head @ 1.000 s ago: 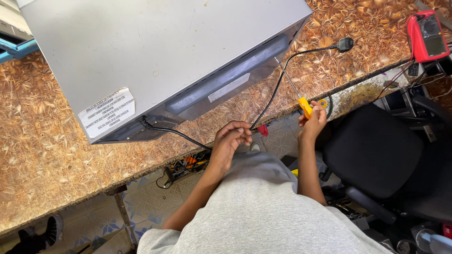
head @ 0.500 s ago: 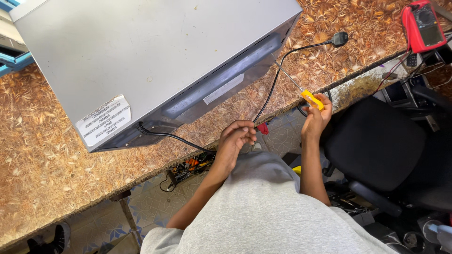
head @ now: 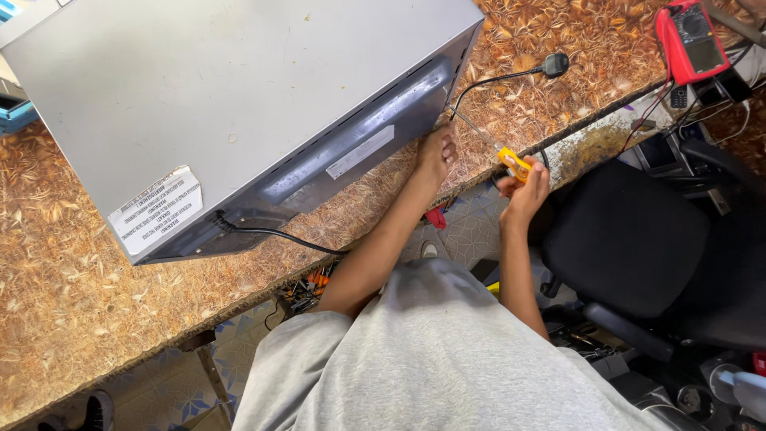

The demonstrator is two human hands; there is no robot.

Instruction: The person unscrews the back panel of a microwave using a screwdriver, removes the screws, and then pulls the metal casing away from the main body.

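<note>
A large grey metal appliance casing lies on a brown patterned worktable. My left hand rests against the casing's near right corner, fingers bent on the table beside it. My right hand grips a yellow-handled screwdriver, its thin shaft pointing up-left toward that same corner. A black power cord leaves the casing's back and runs along the table edge; its black plug lies on the table to the right.
A red multimeter with leads sits at the table's far right. A black office chair stands right of me. Tools lie on the tiled floor under the table. A blue box is at the left edge.
My left hand has risen from near the table's front edge up to the casing's corner. The right hand with the screwdriver moved up toward the same corner.
</note>
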